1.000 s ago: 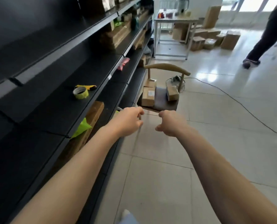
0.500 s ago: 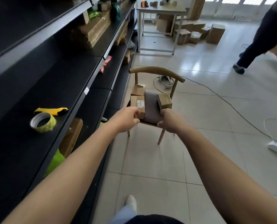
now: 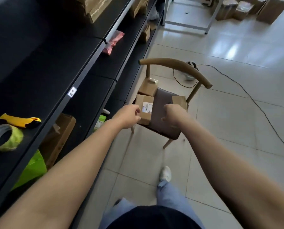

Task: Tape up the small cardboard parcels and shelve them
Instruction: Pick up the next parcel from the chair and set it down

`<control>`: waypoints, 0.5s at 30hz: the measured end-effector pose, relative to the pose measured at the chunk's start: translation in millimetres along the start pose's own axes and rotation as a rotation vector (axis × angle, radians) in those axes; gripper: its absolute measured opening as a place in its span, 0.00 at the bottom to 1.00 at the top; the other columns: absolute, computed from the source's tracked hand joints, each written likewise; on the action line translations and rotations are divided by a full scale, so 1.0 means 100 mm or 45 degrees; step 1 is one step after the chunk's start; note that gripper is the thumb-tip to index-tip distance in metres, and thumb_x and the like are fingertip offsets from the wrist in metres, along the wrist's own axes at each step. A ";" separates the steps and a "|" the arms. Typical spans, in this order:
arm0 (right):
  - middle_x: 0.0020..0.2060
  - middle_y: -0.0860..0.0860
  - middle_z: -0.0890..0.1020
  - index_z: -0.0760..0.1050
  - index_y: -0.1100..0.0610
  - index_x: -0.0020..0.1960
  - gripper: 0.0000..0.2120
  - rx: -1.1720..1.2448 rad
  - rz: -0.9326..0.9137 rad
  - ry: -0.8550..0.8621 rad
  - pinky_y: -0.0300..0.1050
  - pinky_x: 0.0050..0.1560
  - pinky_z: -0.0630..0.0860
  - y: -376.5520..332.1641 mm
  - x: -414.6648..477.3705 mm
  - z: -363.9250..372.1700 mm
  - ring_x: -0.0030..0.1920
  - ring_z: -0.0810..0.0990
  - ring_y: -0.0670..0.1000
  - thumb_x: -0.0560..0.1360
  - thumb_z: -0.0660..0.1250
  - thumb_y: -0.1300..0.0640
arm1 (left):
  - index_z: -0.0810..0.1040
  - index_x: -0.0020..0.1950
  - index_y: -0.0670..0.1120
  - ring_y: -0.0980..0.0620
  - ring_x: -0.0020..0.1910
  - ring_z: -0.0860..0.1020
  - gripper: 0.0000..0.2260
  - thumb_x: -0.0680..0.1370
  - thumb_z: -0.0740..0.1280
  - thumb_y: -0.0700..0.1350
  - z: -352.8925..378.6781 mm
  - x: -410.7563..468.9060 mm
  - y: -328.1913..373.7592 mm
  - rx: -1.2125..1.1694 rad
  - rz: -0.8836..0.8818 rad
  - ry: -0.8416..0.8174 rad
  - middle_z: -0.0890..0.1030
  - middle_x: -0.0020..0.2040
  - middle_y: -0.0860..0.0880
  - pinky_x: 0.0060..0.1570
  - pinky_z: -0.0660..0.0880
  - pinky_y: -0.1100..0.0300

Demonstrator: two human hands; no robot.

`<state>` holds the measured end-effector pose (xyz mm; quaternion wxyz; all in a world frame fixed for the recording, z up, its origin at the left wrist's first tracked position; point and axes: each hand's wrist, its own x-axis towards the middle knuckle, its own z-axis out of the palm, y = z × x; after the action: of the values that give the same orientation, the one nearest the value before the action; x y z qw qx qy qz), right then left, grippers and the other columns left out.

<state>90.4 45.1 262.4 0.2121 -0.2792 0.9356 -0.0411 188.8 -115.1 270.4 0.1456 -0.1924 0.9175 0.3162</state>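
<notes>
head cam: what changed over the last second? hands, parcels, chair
The person walked up to the chair; both hands came forward from mid-air to its seat. The left hand now sits at the near corner of the labelled parcel, the right hand beside the right parcel; whether either grips anything is unclear. Unchanged: three parcels on the seat, tape roll and yellow cutter on the shelf.

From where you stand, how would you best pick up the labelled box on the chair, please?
Probably from above, gripping across its two long sides: the labelled box lies flat at the left edge of the seat, so both sides are open, while another box crowds its far end.
</notes>
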 end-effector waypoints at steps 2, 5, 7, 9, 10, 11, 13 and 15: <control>0.39 0.49 0.72 0.67 0.53 0.45 0.09 -0.017 -0.083 -0.041 0.47 0.39 0.68 0.15 0.29 -0.02 0.41 0.73 0.54 0.74 0.67 0.52 | 0.75 0.59 0.46 0.50 0.50 0.76 0.11 0.78 0.65 0.43 0.09 0.25 0.04 -0.037 -0.094 0.012 0.79 0.56 0.47 0.43 0.69 0.60; 0.42 0.51 0.76 0.67 0.53 0.46 0.08 -0.085 -0.165 -0.106 0.48 0.41 0.67 0.32 0.70 -0.07 0.46 0.76 0.56 0.74 0.66 0.51 | 0.76 0.58 0.45 0.48 0.52 0.77 0.10 0.77 0.65 0.42 0.22 0.58 0.06 -0.111 -0.202 0.041 0.79 0.57 0.45 0.47 0.73 0.57; 0.49 0.55 0.79 0.70 0.54 0.50 0.06 -0.157 -0.187 -0.144 0.47 0.41 0.67 0.39 0.99 -0.07 0.50 0.78 0.58 0.76 0.64 0.54 | 0.76 0.59 0.44 0.47 0.54 0.77 0.11 0.77 0.66 0.42 0.30 0.77 0.03 -0.139 -0.272 0.068 0.79 0.57 0.45 0.52 0.74 0.55; 0.53 0.56 0.79 0.72 0.56 0.55 0.09 -0.196 -0.225 -0.190 0.47 0.42 0.67 0.44 1.25 0.00 0.52 0.78 0.59 0.76 0.64 0.54 | 0.76 0.60 0.44 0.47 0.55 0.77 0.12 0.76 0.66 0.42 0.40 0.93 -0.03 -0.188 -0.358 0.077 0.79 0.57 0.45 0.54 0.74 0.55; 0.54 0.56 0.79 0.72 0.57 0.57 0.11 -0.205 -0.245 -0.207 0.47 0.43 0.68 0.45 1.39 0.05 0.53 0.78 0.60 0.76 0.64 0.54 | 0.76 0.59 0.44 0.47 0.55 0.76 0.12 0.77 0.66 0.42 0.46 1.02 -0.07 -0.211 -0.398 0.079 0.79 0.58 0.45 0.52 0.73 0.56; 0.55 0.57 0.79 0.73 0.58 0.58 0.13 -0.213 -0.260 -0.222 0.48 0.44 0.69 0.45 1.53 0.10 0.54 0.77 0.60 0.76 0.64 0.54 | 0.76 0.59 0.44 0.47 0.55 0.76 0.11 0.77 0.66 0.42 0.51 1.11 -0.12 -0.234 -0.438 0.077 0.79 0.57 0.45 0.51 0.72 0.57; 0.57 0.58 0.77 0.72 0.59 0.61 0.15 -0.227 -0.280 -0.248 0.50 0.49 0.73 0.45 1.82 0.23 0.56 0.76 0.61 0.76 0.63 0.54 | 0.76 0.58 0.43 0.46 0.54 0.76 0.10 0.77 0.66 0.43 0.64 1.29 -0.22 -0.294 -0.522 0.064 0.78 0.57 0.45 0.50 0.71 0.56; 0.61 0.59 0.74 0.70 0.59 0.65 0.18 -0.203 -0.287 -0.282 0.54 0.57 0.74 0.43 2.10 0.38 0.60 0.73 0.62 0.77 0.63 0.53 | 0.75 0.58 0.44 0.46 0.55 0.76 0.11 0.77 0.66 0.43 0.77 1.49 -0.35 -0.351 -0.611 0.048 0.78 0.57 0.45 0.50 0.71 0.57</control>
<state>-74.0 -30.4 140.3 0.2851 -0.4010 0.8696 0.0406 84.2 -130.4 136.0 0.1716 -0.4282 0.7965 0.3908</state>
